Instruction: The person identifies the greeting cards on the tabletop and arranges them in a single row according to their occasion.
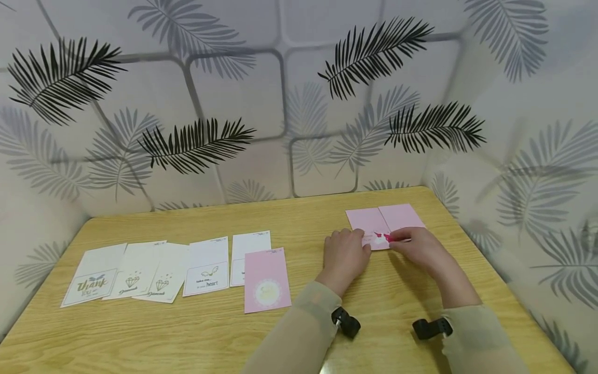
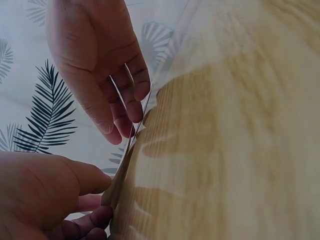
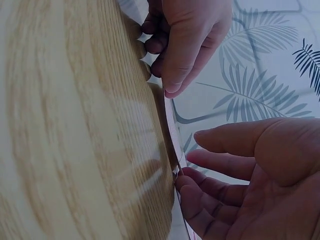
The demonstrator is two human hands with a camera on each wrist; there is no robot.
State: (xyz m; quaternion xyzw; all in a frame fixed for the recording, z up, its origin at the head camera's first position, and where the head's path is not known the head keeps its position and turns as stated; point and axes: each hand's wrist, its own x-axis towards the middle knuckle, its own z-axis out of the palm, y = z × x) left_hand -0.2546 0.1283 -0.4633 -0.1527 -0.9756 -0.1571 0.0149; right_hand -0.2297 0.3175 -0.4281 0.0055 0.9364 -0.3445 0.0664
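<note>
In the head view, my left hand [image 1: 344,254] is at the near left edge of a pink card [image 1: 366,218] with magenta print near its bottom. The left wrist view shows the left thumb and curled fingers [image 2: 95,217] pinching the card's near edge. My right hand [image 1: 422,249] is at the card's lower right corner, partly covering a second pink card [image 1: 402,212] beside it. In the right wrist view, the right fingertips [image 3: 185,180] touch the card edge, while the thumb stands apart from it.
Left on the wooden table [image 1: 196,337] lie a pink card with a round emblem [image 1: 266,280], two white "heart" cards [image 1: 205,267], two diamond cards [image 1: 135,267] and a "thank you" card [image 1: 93,272]. A leaf-patterned backdrop [image 1: 289,104] stands behind the table.
</note>
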